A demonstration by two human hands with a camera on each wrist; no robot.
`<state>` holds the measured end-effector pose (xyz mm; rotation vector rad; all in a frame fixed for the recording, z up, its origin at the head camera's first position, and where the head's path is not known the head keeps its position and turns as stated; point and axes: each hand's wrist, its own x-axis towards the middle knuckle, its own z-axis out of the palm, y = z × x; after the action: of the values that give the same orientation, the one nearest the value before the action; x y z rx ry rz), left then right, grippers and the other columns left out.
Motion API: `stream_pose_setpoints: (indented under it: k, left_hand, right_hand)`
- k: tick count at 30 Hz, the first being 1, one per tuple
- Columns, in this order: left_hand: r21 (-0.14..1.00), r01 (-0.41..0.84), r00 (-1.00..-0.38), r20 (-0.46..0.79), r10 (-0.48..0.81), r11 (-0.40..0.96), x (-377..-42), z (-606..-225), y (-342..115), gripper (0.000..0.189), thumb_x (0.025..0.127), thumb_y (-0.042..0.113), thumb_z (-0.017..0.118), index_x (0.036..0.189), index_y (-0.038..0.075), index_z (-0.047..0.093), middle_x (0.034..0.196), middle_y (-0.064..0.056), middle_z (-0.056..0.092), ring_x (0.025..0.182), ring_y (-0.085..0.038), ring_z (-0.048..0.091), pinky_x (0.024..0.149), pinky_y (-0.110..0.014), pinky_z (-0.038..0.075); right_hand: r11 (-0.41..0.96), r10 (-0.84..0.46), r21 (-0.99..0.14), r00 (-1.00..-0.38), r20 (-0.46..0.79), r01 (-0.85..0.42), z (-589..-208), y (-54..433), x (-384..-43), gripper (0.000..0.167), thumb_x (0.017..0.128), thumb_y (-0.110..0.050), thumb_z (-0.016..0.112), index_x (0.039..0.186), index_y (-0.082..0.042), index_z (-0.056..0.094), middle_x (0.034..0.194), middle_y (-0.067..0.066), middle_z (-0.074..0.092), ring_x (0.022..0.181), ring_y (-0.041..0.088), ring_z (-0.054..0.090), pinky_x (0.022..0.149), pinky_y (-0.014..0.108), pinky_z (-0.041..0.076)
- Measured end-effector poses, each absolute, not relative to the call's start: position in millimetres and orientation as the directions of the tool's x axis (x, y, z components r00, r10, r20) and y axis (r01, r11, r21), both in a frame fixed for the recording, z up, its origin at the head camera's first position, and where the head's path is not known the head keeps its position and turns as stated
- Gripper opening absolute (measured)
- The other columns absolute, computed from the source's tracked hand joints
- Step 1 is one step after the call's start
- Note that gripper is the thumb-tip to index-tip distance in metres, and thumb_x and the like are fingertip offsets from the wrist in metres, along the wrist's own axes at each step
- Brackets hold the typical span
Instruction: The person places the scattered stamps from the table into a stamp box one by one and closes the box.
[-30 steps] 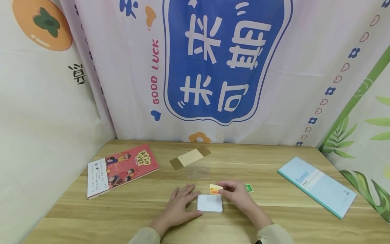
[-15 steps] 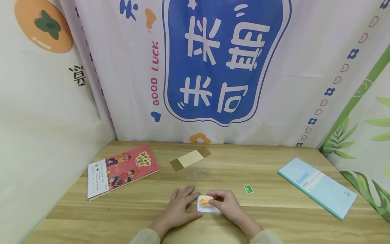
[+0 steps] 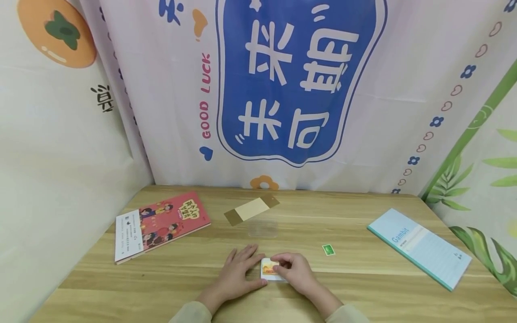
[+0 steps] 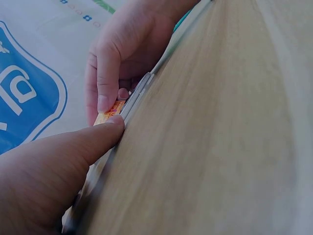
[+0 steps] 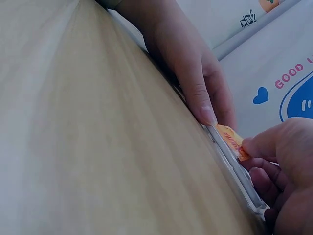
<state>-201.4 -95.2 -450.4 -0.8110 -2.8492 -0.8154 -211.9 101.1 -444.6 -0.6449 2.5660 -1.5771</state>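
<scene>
A small flat white case (image 3: 271,277) lies on the table before me. My left hand (image 3: 238,273) rests beside it with fingers spread, thumb at its near left corner and index finger at its far left corner. In the left wrist view that thumb (image 4: 113,125) touches the case's edge. My right hand (image 3: 296,271) pinches a small orange-yellow sticker (image 3: 268,268) by its right side, over the white face. In the right wrist view the sticker (image 5: 230,139) lies along the case's top. The right hand hides the case's right part.
A green sticker (image 3: 329,250) lies to the right. Behind the hands are a clear plastic piece (image 3: 263,229) and a brown-and-cream strip (image 3: 252,210). A red book (image 3: 163,224) lies at left, a light-blue Gambit notebook (image 3: 420,249) at right. A printed curtain (image 3: 173,148) hangs behind.
My right hand has carried the orange-yellow sticker left and toward me, from beyond the case's far edge onto its white face. The green sticker is now uncovered. The left hand stays put.
</scene>
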Motion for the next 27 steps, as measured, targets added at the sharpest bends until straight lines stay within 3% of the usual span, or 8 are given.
stream_pose_setpoints:
  k: [27]
  left_hand:
    - [0.472,0.524,-0.850,0.233,0.473,0.709,-201.9,-448.3,-94.3,0.061,0.075,0.053,0.055,0.122,0.014,0.050,0.133,-0.014,0.034,0.122,-0.030,0.025,0.096,-0.055,0.008]
  right_hand:
    - [0.485,-0.390,-0.776,-0.894,0.220,-0.403,-441.4,98.0,-212.5,0.017,0.077,-0.005,0.063,0.093,-0.003,0.064,0.070,-0.006,0.048,0.062,0.007,0.044,0.054,0.021,0.041]
